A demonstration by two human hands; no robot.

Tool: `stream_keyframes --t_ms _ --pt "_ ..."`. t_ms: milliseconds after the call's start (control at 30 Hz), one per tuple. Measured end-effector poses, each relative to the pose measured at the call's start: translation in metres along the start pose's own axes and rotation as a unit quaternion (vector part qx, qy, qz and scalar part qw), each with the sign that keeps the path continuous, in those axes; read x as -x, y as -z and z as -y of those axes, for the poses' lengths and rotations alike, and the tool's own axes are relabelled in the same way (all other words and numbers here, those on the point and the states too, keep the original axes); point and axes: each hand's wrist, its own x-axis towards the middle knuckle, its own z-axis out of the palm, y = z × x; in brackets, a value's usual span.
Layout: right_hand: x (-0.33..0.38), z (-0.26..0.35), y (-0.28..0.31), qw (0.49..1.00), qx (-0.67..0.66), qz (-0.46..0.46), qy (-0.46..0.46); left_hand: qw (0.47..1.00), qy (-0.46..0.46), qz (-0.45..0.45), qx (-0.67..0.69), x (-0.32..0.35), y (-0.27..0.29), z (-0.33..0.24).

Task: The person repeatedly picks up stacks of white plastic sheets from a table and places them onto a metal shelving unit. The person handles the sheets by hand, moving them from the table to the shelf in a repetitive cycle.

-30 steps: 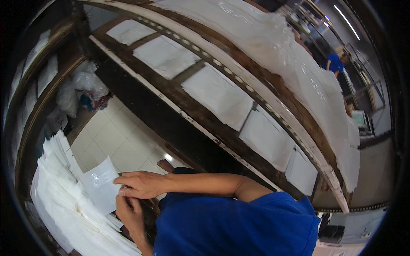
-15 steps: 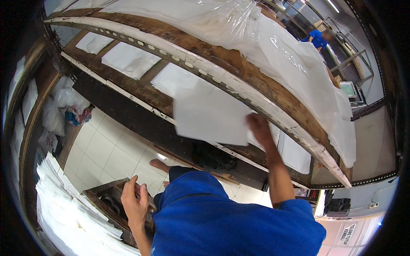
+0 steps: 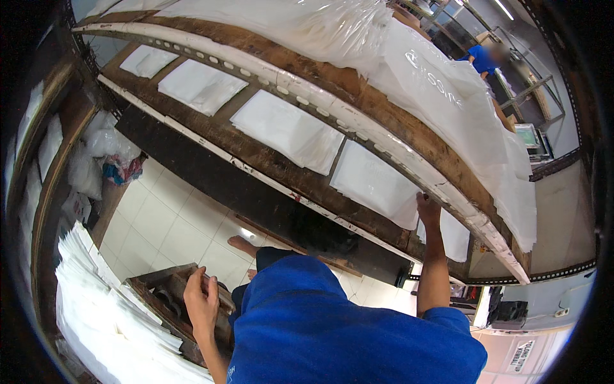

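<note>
My right hand (image 3: 428,209) reaches onto the lower shelf, with its fingers curled at the right edge of a stack of white sheets (image 3: 377,181). It seems to grip the edge of the top sheet, though its fingertips are partly hidden. Just right of that hand lies another white stack (image 3: 451,237), partly covered by my arm. My left hand (image 3: 202,301) hangs at lower left with its fingers loosely bent and apart, holding nothing. Beside it stands a tall pile of white sheets (image 3: 109,313). Further left on the shelf lies a slightly fanned white stack (image 3: 288,131).
A perforated metal beam (image 3: 307,105) edges the upper shelf, which carries a large heap of translucent plastic sheets (image 3: 422,83). A wooden box (image 3: 166,294) stands near my left hand. Plastic bags (image 3: 105,137) lie at left. Another person in blue (image 3: 483,59) works far right.
My right hand has moved right along the shelf. The sheet it held up no longer hangs over the shelf edge, and the stacks beneath now show. My left hand has barely moved.
</note>
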Motion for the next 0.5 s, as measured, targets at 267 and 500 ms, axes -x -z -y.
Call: stream_keyframes --t_ms 267,500 --pt "-0.029 -0.027 -0.011 0.985 -0.065 -0.125 0.104 0.996 0.083 -0.015 0.038 0.011 0.004 0.01" --pt "-0.043 0.216 -0.007 0.937 -0.298 0.108 0.144 0.993 0.107 -0.041 0.03 0.027 0.01 0.018"
